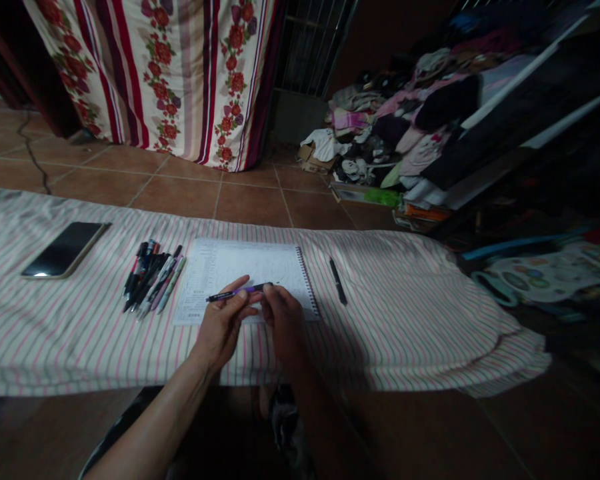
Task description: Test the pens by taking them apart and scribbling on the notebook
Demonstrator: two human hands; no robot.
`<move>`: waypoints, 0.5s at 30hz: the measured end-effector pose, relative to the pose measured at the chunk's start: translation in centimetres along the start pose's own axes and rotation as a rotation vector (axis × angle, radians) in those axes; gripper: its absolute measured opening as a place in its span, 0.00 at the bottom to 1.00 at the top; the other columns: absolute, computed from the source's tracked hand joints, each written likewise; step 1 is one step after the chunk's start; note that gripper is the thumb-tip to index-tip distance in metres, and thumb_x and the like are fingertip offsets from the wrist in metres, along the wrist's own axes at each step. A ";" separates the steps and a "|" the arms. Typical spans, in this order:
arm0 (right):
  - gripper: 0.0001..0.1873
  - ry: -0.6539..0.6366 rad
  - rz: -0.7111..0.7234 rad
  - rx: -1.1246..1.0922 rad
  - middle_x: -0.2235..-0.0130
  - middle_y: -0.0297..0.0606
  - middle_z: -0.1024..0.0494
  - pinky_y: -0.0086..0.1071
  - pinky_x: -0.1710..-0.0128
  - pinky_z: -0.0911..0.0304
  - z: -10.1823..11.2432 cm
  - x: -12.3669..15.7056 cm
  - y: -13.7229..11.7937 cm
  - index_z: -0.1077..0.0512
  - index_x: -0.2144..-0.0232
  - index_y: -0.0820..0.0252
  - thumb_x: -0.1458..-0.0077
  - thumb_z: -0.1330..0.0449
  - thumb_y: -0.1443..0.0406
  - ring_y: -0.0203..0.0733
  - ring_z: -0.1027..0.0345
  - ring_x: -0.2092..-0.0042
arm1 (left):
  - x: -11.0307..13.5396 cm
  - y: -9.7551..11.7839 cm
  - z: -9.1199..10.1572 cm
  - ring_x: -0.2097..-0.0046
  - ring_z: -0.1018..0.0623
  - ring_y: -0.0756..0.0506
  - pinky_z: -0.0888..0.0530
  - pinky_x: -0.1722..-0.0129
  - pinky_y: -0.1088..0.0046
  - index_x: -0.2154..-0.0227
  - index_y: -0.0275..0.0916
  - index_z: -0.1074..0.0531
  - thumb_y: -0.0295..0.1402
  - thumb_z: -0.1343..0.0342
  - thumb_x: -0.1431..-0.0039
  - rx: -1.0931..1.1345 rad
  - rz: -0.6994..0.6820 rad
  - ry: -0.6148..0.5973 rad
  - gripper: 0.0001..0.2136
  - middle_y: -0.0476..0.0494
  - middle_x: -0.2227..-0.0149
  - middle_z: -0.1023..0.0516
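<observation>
My left hand [223, 325] and my right hand [284, 321] both pinch a purple pen [236, 292], which lies level above the near edge of a white spiral notebook [245, 267]. The left fingers hold the pen's middle. Its right end sits in the right fingertips. The notebook rests on a striped cloth [405, 300]. A bunch of several pens [153, 278] lies just left of the notebook. One black pen [338, 281] lies alone to the right of it.
A dark phone [65, 249] lies on the cloth at the far left. Beyond is a brown tiled floor [180, 180], a floral curtain [180, 73] and a heap of clothes [405, 127] at the right. Colourful clutter [545, 273] sits by the cloth's right end.
</observation>
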State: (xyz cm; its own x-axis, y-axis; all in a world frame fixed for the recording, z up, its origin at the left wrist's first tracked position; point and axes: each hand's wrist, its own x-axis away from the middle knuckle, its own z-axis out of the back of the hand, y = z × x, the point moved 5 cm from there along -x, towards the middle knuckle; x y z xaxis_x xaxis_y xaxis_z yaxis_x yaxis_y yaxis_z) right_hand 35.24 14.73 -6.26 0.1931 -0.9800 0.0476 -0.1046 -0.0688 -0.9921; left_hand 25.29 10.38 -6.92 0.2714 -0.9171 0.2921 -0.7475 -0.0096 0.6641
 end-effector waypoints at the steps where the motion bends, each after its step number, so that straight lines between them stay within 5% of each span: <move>1: 0.17 0.010 0.007 0.004 0.83 0.25 0.44 0.25 0.82 0.55 0.1 0.0 0.0 0.38 0.80 0.60 0.48 0.46 0.54 0.29 0.52 0.81 | 0.1 0.2 0.0 0.63 0.22 0.46 0.26 0.69 0.78 0.57 0.32 0.30 0.28 0.40 0.53 0.000 0.006 -0.017 0.17 0.39 0.68 0.21; 8: 0.15 0.108 -0.029 0.053 0.83 0.26 0.41 0.24 0.83 0.54 1.3 -0.5 -0.1 0.37 0.81 0.60 0.51 0.45 0.56 0.29 0.49 0.81 | 0.1 2.5 1.0 0.65 0.22 0.43 0.25 0.70 0.73 0.73 0.31 0.25 0.34 0.42 0.52 -0.110 -0.101 -0.023 0.09 0.39 0.66 0.22; 12: 0.14 0.088 -0.026 0.084 0.84 0.25 0.42 0.24 0.83 0.54 1.2 -0.8 0.0 0.38 0.82 0.59 0.51 0.45 0.57 0.29 0.50 0.82 | -0.1 2.9 1.7 0.74 0.26 0.50 0.31 0.75 0.77 0.71 0.33 0.24 0.36 0.40 0.55 -0.485 -0.126 -0.005 0.10 0.45 0.76 0.24; 15: 0.14 0.024 -0.002 0.113 0.85 0.25 0.42 0.24 0.83 0.53 0.6 -0.9 0.3 0.37 0.81 0.59 0.52 0.45 0.57 0.29 0.50 0.82 | -0.2 3.2 1.5 0.73 0.29 0.50 0.33 0.74 0.77 0.70 0.38 0.23 0.36 0.39 0.55 -0.865 -0.309 -0.052 0.09 0.47 0.75 0.25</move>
State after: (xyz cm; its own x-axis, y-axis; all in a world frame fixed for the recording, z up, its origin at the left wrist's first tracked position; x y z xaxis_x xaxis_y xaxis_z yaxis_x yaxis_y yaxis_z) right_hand 35.67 15.69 -6.64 0.1696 -0.9842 0.0507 0.0069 -0.0502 -0.9987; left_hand 21.95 9.93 -5.92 0.3399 -0.9405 -0.0015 0.0734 0.0250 0.9970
